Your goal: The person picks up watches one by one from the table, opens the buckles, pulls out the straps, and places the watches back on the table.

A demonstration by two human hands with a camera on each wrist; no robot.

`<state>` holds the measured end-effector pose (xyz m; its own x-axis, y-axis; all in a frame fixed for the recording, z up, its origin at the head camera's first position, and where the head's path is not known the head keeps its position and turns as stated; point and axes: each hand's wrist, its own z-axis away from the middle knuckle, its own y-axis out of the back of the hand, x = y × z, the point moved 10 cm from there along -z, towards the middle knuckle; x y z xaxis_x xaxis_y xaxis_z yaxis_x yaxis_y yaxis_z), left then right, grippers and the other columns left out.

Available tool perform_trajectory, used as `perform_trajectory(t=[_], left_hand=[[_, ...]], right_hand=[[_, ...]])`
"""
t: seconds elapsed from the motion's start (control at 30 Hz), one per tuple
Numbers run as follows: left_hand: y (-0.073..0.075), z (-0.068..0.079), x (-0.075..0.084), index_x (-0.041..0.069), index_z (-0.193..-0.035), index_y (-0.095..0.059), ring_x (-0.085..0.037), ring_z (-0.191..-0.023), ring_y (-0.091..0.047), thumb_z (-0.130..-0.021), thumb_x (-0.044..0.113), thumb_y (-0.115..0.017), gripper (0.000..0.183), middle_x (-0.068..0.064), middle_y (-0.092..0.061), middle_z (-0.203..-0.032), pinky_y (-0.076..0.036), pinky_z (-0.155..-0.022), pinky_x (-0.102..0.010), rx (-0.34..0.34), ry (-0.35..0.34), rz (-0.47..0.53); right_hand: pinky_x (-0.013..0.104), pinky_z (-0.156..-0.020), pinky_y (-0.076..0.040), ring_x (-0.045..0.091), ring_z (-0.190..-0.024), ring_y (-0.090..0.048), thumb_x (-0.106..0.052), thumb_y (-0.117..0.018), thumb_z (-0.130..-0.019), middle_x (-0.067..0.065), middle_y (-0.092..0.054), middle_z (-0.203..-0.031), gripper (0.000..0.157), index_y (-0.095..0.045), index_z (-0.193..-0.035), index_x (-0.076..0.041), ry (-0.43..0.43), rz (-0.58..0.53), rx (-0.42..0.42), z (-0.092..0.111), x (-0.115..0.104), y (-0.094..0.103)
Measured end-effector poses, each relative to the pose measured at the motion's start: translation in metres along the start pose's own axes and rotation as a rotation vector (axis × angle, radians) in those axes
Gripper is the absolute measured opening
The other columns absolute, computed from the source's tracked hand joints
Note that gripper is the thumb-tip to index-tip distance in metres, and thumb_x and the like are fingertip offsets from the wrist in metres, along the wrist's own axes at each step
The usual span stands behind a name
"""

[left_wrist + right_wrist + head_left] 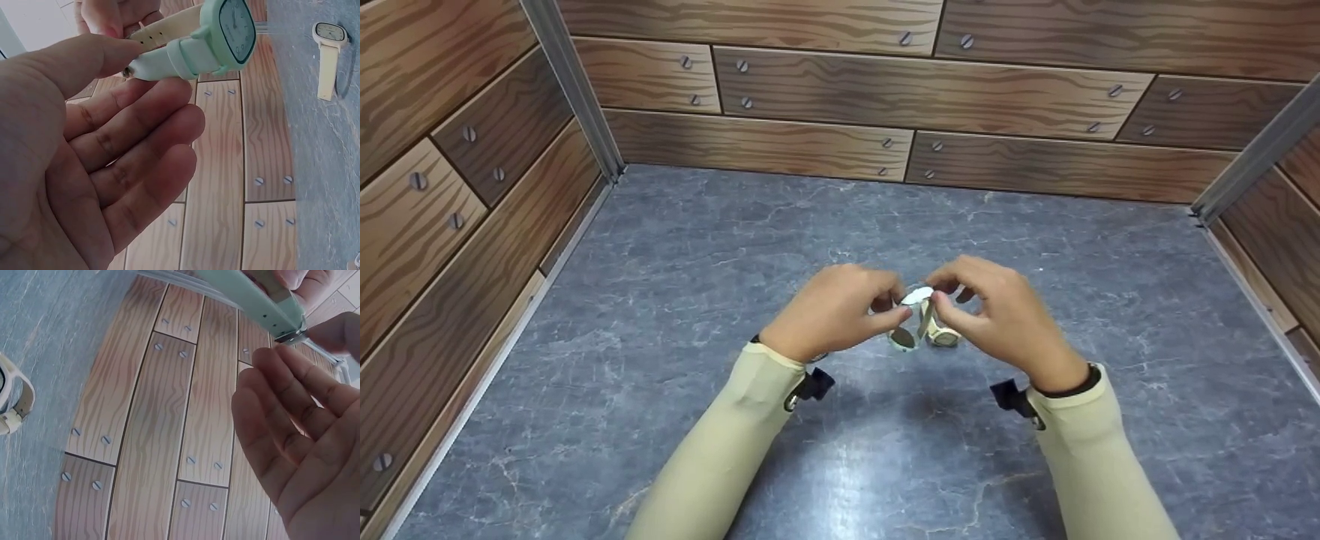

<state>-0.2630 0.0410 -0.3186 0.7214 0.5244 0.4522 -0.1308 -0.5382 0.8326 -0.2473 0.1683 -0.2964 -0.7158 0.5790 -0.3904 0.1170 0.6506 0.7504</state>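
Both hands hold a mint green watch [916, 297] in the air over the grey table [675, 300]. My left hand [885, 311] pinches one strap end between thumb and forefinger, and the square dial [235, 27] points away from the palm. My right hand [949, 300] pinches the other strap [247, 292] near its metal buckle [292, 333]. In the wrist views the left hand [140, 79] and right hand [301, 346] each keep their other fingers loosely extended. A second, cream watch [931, 334] lies on the table just below the hands.
Wood-patterned walls [885, 97] with screw heads close the table in at the back and both sides. The cream watch [329, 53] lies with its strap stretched out, and it also shows at the left edge as the cream watch [12, 402].
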Motion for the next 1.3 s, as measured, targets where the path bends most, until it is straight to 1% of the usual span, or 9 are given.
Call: perform_trajectory(t=[0.13,0.27,0.37,0.5,0.6,0.7,0.83,1.03,1.3], left_hand=[[-0.001,0.000,0.000,0.015,-0.100,-0.074,-0.006,-0.069,-0.059,-0.102,0.029,-0.066,0.016,0.006,-0.073,-0.089,-0.050,-0.064,-0.026,-0.008,0.009,0.013],[0.000,-0.001,0.002,0.016,-0.106,-0.073,-0.007,-0.085,-0.067,-0.101,0.032,-0.068,0.017,0.006,-0.074,-0.098,-0.054,-0.075,-0.026,0.003,0.013,0.039],[0.004,-0.001,0.006,0.018,-0.112,-0.071,-0.008,-0.097,-0.068,-0.101,0.037,-0.069,0.023,0.007,-0.074,-0.105,-0.054,-0.084,-0.026,0.046,-0.011,0.040],[0.011,0.000,0.012,0.019,-0.111,-0.070,-0.006,-0.094,-0.067,-0.101,0.041,-0.067,0.025,0.008,-0.073,-0.103,-0.054,-0.081,-0.024,0.113,-0.060,0.021],[0.014,0.001,0.014,0.020,-0.106,-0.071,-0.002,-0.086,-0.066,-0.101,0.042,-0.065,0.024,0.010,-0.073,-0.096,-0.052,-0.075,-0.022,0.130,-0.077,0.025],[0.013,0.000,0.013,0.021,-0.103,-0.070,0.001,-0.080,-0.065,-0.101,0.043,-0.065,0.023,0.012,-0.073,-0.090,-0.052,-0.071,-0.021,0.112,-0.070,0.055],[0.009,-0.001,0.010,0.020,-0.104,-0.072,0.003,-0.080,-0.067,-0.100,0.041,-0.067,0.022,0.011,-0.075,-0.091,-0.054,-0.072,-0.020,0.065,-0.040,0.100],[0.005,-0.001,0.010,0.015,-0.108,-0.074,0.002,-0.077,-0.068,-0.100,0.030,-0.071,0.018,0.007,-0.078,-0.093,-0.055,-0.073,-0.022,0.028,-0.024,0.135],[0.005,0.000,0.014,0.014,-0.104,-0.073,0.001,-0.072,-0.064,-0.101,0.027,-0.070,0.014,0.008,-0.077,-0.090,-0.051,-0.066,-0.022,0.014,-0.046,0.159]], right_hand=[[0.032,-0.068,-0.059,0.010,-0.081,-0.065,0.000,-0.072,-0.090,-0.003,-0.071,-0.094,0.015,-0.073,-0.100,-0.011,0.027,-0.026,-0.004,-0.001,-0.002,-0.003],[0.028,-0.068,-0.056,0.012,-0.079,-0.064,0.002,-0.073,-0.088,-0.004,-0.069,-0.093,0.018,-0.073,-0.099,-0.011,0.057,-0.064,0.013,-0.003,-0.006,-0.001],[0.024,-0.069,-0.053,0.012,-0.079,-0.062,0.003,-0.074,-0.088,-0.005,-0.068,-0.092,0.019,-0.073,-0.100,-0.013,0.066,-0.086,0.027,-0.003,-0.009,0.001],[0.020,-0.069,-0.051,0.012,-0.077,-0.061,0.002,-0.074,-0.089,-0.006,-0.067,-0.091,0.019,-0.073,-0.100,-0.013,0.063,-0.114,0.033,-0.003,-0.011,0.000],[0.020,-0.068,-0.052,0.011,-0.076,-0.062,0.001,-0.075,-0.090,-0.007,-0.068,-0.090,0.019,-0.075,-0.101,-0.015,0.048,-0.146,0.031,-0.003,-0.012,0.000],[0.023,-0.066,-0.055,0.008,-0.077,-0.063,-0.002,-0.075,-0.092,-0.008,-0.068,-0.092,0.019,-0.076,-0.103,-0.018,0.023,-0.173,0.006,-0.002,-0.011,-0.001],[0.024,-0.065,-0.057,0.008,-0.078,-0.065,-0.007,-0.076,-0.095,-0.008,-0.070,-0.092,0.016,-0.077,-0.105,-0.019,-0.018,-0.200,-0.044,-0.001,-0.007,-0.003],[0.023,-0.063,-0.058,0.015,-0.072,-0.068,-0.005,-0.074,-0.094,0.001,-0.074,-0.091,0.014,-0.078,-0.105,-0.012,-0.053,-0.287,-0.082,0.000,-0.003,-0.004],[0.030,-0.063,-0.061,0.018,-0.071,-0.072,-0.004,-0.068,-0.098,0.007,-0.075,-0.090,0.014,-0.076,-0.108,-0.007,-0.094,-0.378,-0.149,0.002,-0.001,-0.006]])
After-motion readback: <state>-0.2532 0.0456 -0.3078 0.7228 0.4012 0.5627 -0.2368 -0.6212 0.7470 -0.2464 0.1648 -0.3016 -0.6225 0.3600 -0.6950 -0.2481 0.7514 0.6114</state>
